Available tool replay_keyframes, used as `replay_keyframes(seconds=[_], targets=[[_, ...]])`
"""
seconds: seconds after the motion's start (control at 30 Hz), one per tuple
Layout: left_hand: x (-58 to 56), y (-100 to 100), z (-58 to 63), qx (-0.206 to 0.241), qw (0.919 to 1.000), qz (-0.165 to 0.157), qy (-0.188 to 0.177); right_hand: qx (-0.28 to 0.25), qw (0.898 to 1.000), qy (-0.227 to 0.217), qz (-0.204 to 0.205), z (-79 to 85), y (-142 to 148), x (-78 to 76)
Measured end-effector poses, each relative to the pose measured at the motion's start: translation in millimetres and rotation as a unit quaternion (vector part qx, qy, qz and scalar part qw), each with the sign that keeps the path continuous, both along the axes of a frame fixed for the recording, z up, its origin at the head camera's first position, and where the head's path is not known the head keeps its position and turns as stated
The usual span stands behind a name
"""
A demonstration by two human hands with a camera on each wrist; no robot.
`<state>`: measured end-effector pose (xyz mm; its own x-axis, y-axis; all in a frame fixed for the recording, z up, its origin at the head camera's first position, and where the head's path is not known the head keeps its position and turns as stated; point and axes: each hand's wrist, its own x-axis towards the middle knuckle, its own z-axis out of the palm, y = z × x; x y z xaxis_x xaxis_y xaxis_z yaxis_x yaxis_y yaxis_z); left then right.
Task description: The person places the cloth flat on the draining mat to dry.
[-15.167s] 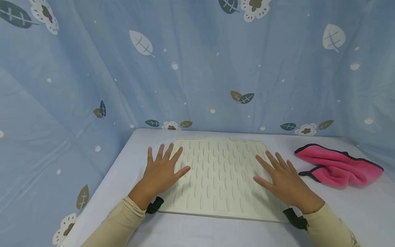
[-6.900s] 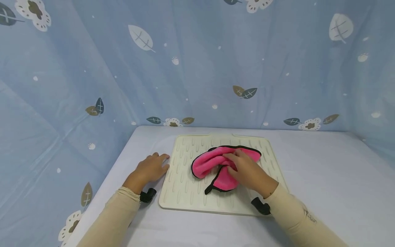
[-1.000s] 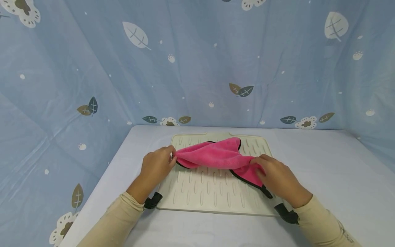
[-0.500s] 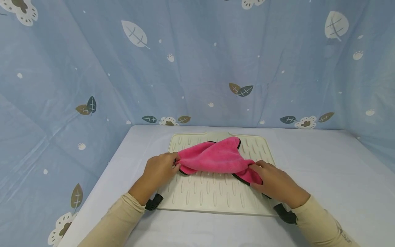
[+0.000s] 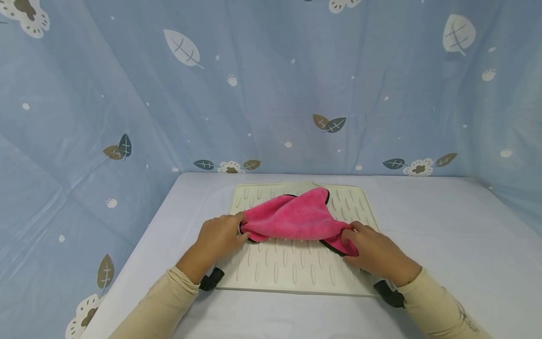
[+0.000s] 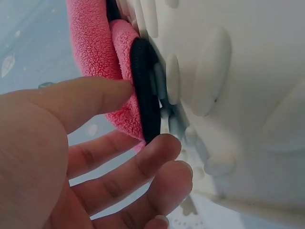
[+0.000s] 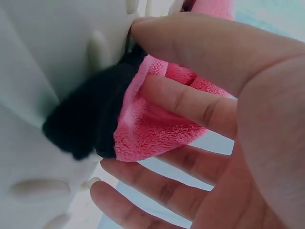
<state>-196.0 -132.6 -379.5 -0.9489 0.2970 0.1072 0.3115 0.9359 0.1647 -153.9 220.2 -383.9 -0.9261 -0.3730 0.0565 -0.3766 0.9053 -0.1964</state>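
Left hand (image 5: 218,235) pinches the pink cloth (image 5: 292,217) at its left end, thumb and fingers (image 6: 143,164) closed on the black-trimmed edge. Cloth lies bunched over the ribbed mat (image 5: 296,268), mid-surface (image 5: 444,226), not yet flat or folded square. Right hand (image 5: 372,252) grips the right corner w/ fingers (image 7: 190,102) curled in. Spreading looks about half done; smoothing is left.
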Motion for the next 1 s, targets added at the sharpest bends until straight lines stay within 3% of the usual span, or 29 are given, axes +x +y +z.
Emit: replay_keyframes(seconds=[0.27, 0.57, 0.73, 1.0], targets=[[1.6, 2, 0.5, 0.011, 0.9997, -0.009, 0.018, 0.000, 0.999, 0.038, 0.020, -2.1, 1, -0.8], [-0.3, 5, 0.0, 0.049, 0.9984, 0.003, 0.030, -0.011, 0.998, 0.061, 0.027, 7.6, 2, -0.8], [-1.3, 4, 0.3, 0.076, 0.9948, 0.005, 0.068, -0.027, 0.996, 0.083, 0.021, 14.2, 4, 0.3], [-1.5, 2, 3.2, 0.108, 0.9834, -0.002, 0.146, -0.031, 0.997, 0.075, -0.013, 24.7, 9, 0.5]])
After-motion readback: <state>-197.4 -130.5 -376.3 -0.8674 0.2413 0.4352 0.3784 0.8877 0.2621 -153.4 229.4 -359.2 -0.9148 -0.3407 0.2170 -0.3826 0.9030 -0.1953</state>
